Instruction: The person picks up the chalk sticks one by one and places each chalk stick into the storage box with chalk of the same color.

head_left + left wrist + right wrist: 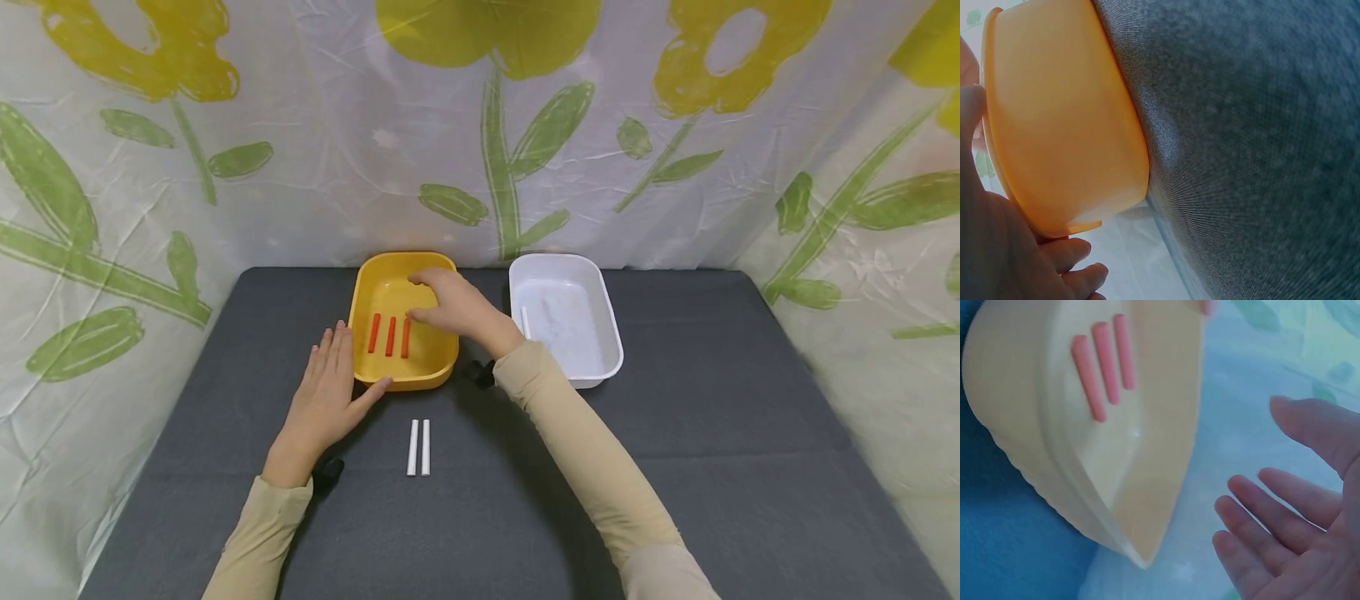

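Three red chalk sticks (390,337) lie side by side on the floor of a yellow plastic basin (405,380). My left hand (324,408) rests at the basin's left side, fingers straight along the rim and thumb at the near edge. In the left wrist view the basin's outer wall (1066,119) fills much of the picture beside that hand. Over the basin's right part is my right hand (453,304), its fingers spread and nothing in them. The right wrist view shows this hand (1297,537) with a gap between thumb and fingers.
To the right stands a white basin (611,333) with one white chalk stick (525,322) leaning inside. Two white chalk sticks (419,447) lie parallel on the dark tablecloth (720,467), in front of the yellow basin. A flower-printed curtain (322,192) hangs behind.
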`<state>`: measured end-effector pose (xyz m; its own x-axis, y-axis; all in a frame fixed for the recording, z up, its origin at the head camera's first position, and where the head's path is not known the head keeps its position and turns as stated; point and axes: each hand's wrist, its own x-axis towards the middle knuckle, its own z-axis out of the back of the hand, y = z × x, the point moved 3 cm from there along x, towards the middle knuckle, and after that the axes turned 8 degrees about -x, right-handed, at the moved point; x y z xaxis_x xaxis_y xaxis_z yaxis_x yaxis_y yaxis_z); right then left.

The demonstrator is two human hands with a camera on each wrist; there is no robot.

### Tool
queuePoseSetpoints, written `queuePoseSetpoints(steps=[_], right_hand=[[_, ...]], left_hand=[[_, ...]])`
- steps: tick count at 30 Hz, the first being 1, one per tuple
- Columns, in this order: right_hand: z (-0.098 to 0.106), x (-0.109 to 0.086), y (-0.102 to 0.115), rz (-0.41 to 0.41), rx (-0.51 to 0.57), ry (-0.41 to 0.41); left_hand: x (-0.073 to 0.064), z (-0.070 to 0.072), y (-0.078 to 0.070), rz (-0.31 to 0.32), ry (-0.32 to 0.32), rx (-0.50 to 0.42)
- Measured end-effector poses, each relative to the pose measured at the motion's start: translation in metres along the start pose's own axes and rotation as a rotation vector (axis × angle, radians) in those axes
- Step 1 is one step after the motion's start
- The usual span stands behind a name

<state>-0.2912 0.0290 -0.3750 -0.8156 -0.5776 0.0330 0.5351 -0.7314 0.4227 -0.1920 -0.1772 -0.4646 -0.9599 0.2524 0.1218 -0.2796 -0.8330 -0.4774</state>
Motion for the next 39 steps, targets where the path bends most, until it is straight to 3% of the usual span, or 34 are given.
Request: queuePoseSetpoints(steps=[17,27,33,39], right_hand=[[0.053,-0.044,0.003,0.15,0.057,-0.364],[0.08,-0.084,-0.005,0.201,0.112,-0.559],[0.092,-0.109,-0.013,0.203,0.07,-0.645],[0.1,-0.133,-0.028,0.179,-0.041,-0.723]], left_hand=[[-0.001,-0.001,0.0,0.005,0.01,-0.013],[0.0,-0.001,0.001,-0.008,-0.002,-0.015],[0.0,-0.001,0.001,0.002,0.006,-0.009],[0.001,0.0,-0.001,0.011,0.009,-0.007]])
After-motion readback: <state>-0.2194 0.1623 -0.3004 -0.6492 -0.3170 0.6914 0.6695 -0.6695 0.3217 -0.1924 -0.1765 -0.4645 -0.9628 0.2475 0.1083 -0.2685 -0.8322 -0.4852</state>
